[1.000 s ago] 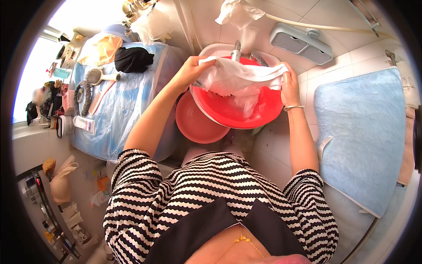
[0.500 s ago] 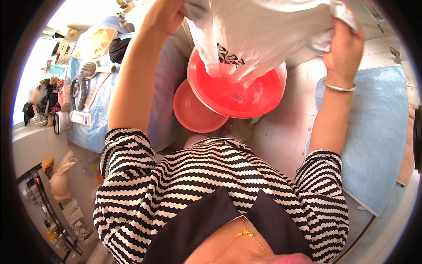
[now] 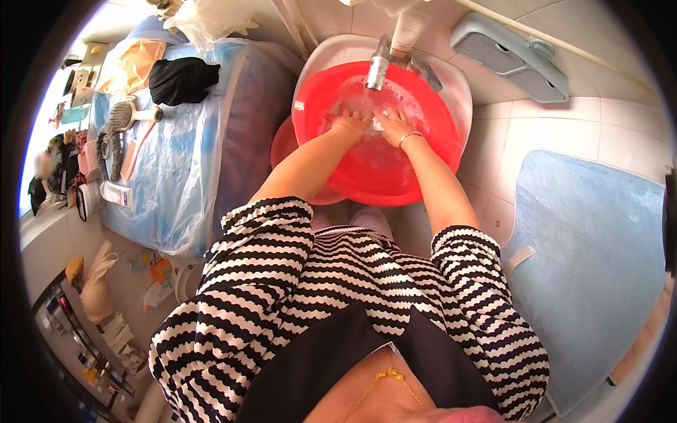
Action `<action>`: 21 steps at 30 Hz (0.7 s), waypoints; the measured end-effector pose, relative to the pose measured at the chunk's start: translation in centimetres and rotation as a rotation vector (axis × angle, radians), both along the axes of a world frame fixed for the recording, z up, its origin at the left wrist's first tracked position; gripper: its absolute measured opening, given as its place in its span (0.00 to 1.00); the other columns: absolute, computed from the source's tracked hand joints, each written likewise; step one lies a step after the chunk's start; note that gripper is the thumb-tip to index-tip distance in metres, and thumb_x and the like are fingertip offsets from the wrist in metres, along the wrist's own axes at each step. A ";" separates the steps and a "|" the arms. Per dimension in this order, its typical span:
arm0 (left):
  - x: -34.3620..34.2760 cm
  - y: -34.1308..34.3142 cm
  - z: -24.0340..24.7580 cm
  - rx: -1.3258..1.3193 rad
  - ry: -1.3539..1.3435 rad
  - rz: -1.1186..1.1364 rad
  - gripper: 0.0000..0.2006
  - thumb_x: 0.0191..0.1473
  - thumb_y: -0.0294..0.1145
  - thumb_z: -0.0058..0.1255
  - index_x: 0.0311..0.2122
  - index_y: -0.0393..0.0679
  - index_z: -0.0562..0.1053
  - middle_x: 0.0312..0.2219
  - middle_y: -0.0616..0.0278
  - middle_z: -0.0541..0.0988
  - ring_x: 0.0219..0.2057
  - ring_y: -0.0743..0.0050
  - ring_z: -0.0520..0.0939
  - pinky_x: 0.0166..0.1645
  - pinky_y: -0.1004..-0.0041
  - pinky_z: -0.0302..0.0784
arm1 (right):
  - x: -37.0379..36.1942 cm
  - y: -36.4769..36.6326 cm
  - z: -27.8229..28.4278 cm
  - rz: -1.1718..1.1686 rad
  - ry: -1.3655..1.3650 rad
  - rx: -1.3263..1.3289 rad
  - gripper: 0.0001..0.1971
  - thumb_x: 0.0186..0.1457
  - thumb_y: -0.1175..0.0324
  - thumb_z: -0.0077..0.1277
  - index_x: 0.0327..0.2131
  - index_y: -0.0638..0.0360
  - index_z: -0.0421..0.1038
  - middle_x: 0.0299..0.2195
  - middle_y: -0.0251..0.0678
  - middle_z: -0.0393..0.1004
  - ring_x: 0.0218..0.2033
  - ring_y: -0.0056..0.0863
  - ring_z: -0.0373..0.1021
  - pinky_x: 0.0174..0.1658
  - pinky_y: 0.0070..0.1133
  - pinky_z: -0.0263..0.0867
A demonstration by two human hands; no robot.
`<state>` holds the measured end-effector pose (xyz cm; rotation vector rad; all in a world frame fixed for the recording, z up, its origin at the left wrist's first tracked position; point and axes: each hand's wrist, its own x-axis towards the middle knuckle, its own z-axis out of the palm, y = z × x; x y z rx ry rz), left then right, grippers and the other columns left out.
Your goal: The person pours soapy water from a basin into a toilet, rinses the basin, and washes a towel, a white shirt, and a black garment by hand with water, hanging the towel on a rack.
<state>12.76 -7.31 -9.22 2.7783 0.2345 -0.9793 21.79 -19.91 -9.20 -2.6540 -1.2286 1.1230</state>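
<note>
A red basin [image 3: 377,187] stands in a white sink [image 3: 462,106], with sudsy water in it under a silver faucet [image 3: 377,72]. My left hand [image 3: 350,121] is in the basin, palm down with its fingers spread. Close beside it, my right hand [image 3: 396,127] also lies with fingers apart, a bracelet on its wrist. Between the two hands a small bit of white cloth [image 3: 379,125] shows. Most of the white garment is hidden under the water and suds. Both hands seem to press down on it.
A second, pinkish-red basin [image 3: 283,144] sits partly beneath the first. At left, a plastic-covered surface [image 3: 176,148] bears a hairbrush [image 3: 134,114], a black cloth [image 3: 185,80] and a white tube [image 3: 116,194]. A blue towel [image 3: 589,268] hangs at right. A grey rack [image 3: 509,56] is on the wall.
Both hands have come down from above the basin with the white garment, which is now mostly in the water. They have let go of its edges and moved closer together, fingers spread.
</note>
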 end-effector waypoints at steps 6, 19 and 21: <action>1.1 -0.9 -2.5 -0.054 0.162 -0.042 0.19 0.57 0.32 0.38 0.52 0.42 0.69 0.53 0.54 0.69 0.55 0.54 0.69 0.54 0.50 0.66 | 0.8 -0.3 -4.5 0.178 0.019 -0.174 0.20 0.54 0.69 0.36 0.50 0.61 0.66 0.54 0.53 0.61 0.56 0.48 0.59 0.55 0.41 0.58; -0.9 2.1 11.9 -0.650 -0.489 0.273 0.17 0.54 0.34 0.42 0.50 0.44 0.69 0.38 0.45 0.77 0.41 0.51 0.78 0.43 0.61 0.71 | 1.5 -2.3 9.3 -0.324 0.340 0.752 0.13 0.58 0.68 0.40 0.43 0.63 0.68 0.37 0.46 0.73 0.41 0.38 0.70 0.45 0.26 0.63; -1.2 2.2 17.0 -0.755 -0.720 0.272 0.15 0.55 0.34 0.42 0.47 0.42 0.69 0.33 0.45 0.77 0.37 0.50 0.78 0.41 0.62 0.71 | 0.2 -2.8 15.5 -0.451 0.318 0.963 0.13 0.61 0.68 0.42 0.45 0.63 0.69 0.36 0.37 0.74 0.39 0.26 0.69 0.44 0.21 0.63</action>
